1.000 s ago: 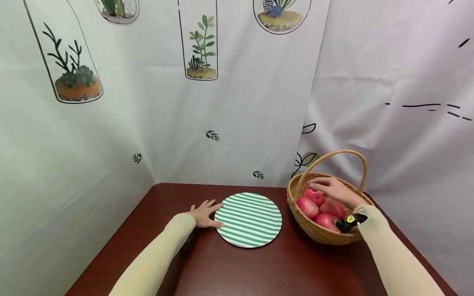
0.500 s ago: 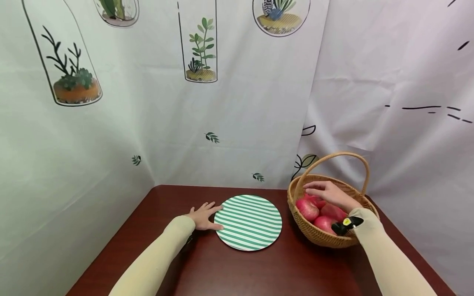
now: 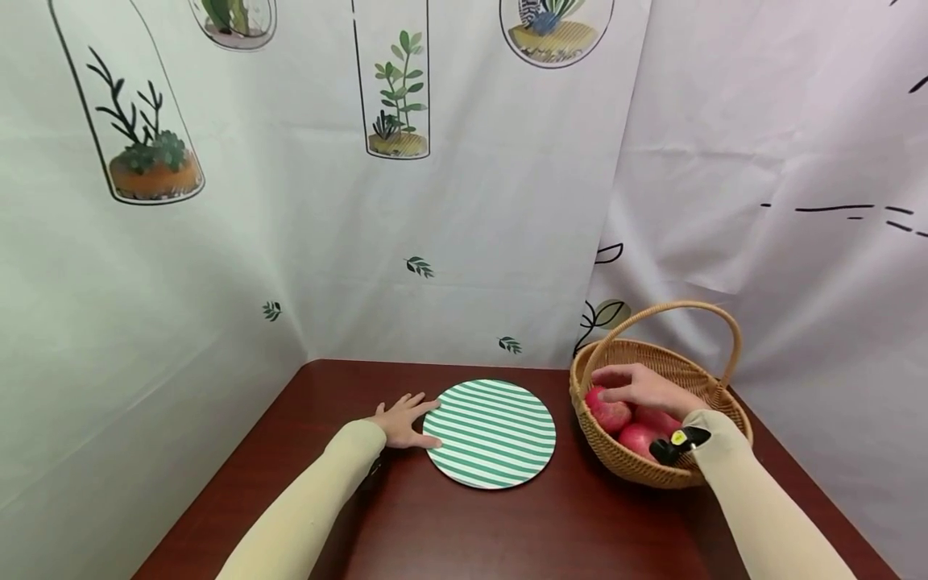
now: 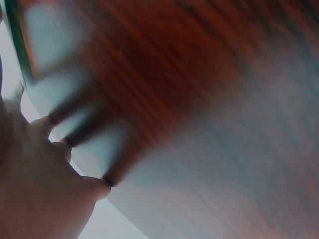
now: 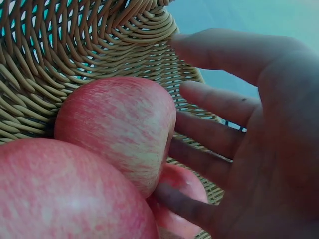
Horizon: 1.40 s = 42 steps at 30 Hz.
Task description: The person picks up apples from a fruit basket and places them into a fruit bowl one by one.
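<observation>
My left hand lies with spread fingers at the left edge of a round green-and-white striped disc, thumb and index finger touching its rim. In the left wrist view, the fingertips of the left hand rest on the wooden surface. My right hand reaches inside a wicker basket of red apples. Up close in the right wrist view, the right hand has its fingers loosely extended beside one apple; the little finger seems to touch it. Another apple sits nearer the camera, and a third lies lower.
A dark reddish wooden table bears the disc and the basket. The basket's tall arched handle rises over the right hand. A pale printed curtain hangs behind the table and on both sides.
My right hand has moved left and lower into the basket, toward the leftmost apple. The basket has shifted slightly right. The left hand and the disc have stayed in place.
</observation>
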Available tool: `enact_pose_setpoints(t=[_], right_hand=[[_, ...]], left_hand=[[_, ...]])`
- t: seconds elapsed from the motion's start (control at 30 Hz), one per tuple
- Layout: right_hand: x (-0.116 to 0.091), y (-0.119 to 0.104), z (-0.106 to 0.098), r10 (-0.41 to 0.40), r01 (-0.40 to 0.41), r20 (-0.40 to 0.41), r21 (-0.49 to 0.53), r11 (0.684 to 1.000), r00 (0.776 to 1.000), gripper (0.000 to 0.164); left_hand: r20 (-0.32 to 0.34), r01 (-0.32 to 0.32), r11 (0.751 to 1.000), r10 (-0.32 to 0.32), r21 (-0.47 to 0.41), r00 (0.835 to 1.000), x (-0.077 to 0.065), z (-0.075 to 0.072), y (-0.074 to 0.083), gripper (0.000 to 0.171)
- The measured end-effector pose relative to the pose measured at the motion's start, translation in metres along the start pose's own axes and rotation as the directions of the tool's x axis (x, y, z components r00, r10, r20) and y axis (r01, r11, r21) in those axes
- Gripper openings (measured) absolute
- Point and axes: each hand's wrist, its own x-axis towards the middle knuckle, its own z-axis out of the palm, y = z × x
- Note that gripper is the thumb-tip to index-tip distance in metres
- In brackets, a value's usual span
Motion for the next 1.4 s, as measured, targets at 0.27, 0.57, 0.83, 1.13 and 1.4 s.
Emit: enact_pose_setpoints(t=[0.27, 0.57, 0.83, 1.13, 1.4], right_hand=[[-0.005, -0.005, 0.002, 0.025, -0.022, 0.091, -0.025, 0.999, 0.996, 0.064], [0.003, -0.004, 0.007, 0.014, 0.001, 0.113, -0.134, 0.991, 0.993, 0.075], [0.008, -0.007, 0.012, 0.055, -0.035, 0.083, -0.220, 0.975, 0.995, 0.077], [0.008, -0.008, 0.015, 0.066, -0.039, 0.084, -0.287, 0.957, 0.994, 0.076], [0.009, -0.009, 0.020, 0.086, -0.064, 0.067, -0.282, 0.957, 0.994, 0.078]], left_hand=[[-0.020, -0.016, 1.000, 0.016, -0.025, 1.000, 0.007, 0.010, -0.012, 0.089], [-0.006, -0.011, 1.000, 0.011, -0.008, 1.000, 0.000, 0.002, -0.001, 0.088], [-0.006, -0.007, 1.000, 0.007, -0.021, 1.000, -0.006, -0.001, 0.004, 0.085], [-0.006, -0.007, 1.000, 0.007, -0.028, 1.000, -0.003, 0.002, 0.000, 0.087], [-0.014, -0.010, 1.000, 0.010, -0.027, 1.000, -0.005, 0.001, 0.001, 0.087]])
